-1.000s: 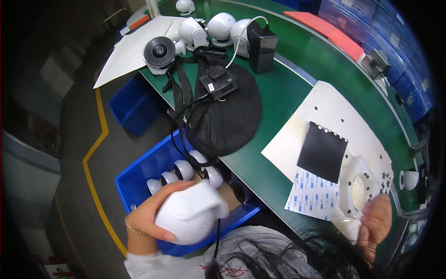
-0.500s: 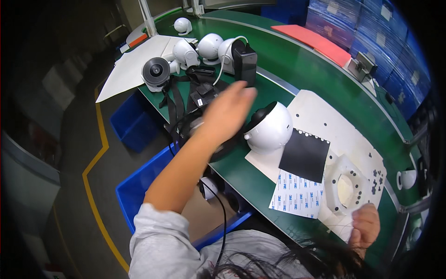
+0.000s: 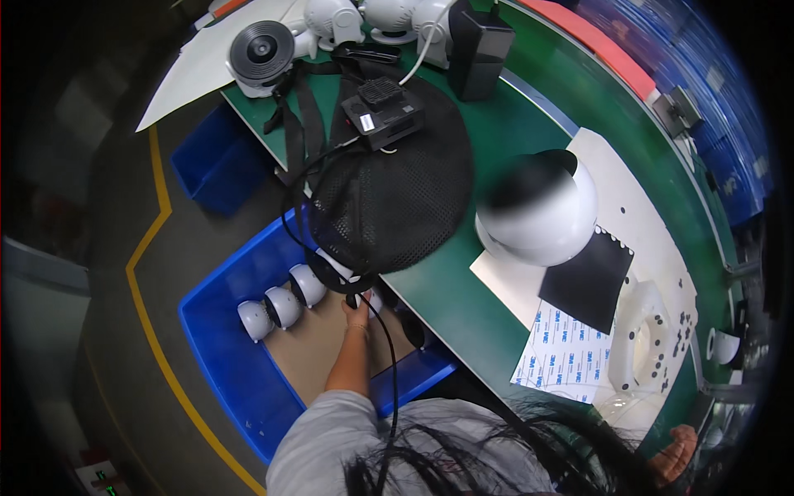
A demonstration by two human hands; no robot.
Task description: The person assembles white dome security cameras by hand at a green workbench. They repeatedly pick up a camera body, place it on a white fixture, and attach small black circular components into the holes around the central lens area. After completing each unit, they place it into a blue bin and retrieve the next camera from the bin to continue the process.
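1. The left hand (image 3: 356,312) had moved down into the blue bin (image 3: 217,364); half a second earlier it was over the bench (image 3: 442,318), and a second earlier it held a white round unit above this bin.
2. Its fingers met a white unit in the bin (image 3: 375,303), just beyond the fingertips; they looked partly bent, but how far open they were, and whether they had a grip, I could not tell.
3. The large white unit (image 3: 550,221), absent from the bench a second earlier, stood up and to the right of the left fingers, as it had half a second earlier, beside the black sheet (image 3: 585,285).
4. The right hand (image 3: 676,453) had drawn down from the pale ring-shaped part (image 3: 635,343), which now lay above its fingers. Those were loosely curled and blurred; whether they held anything I could not tell.
5. Inside the bin, brown board (image 3: 318,364) lay below and left of the left fingers. Left of the fingers, three white units (image 3: 283,307) sat in a slanting row; another (image 3: 329,263) was partly hidden up-left of them.
6. A second blue bin (image 3: 217,169) stood well apart, up-left of the left fingers; its contents were too dark to tell.
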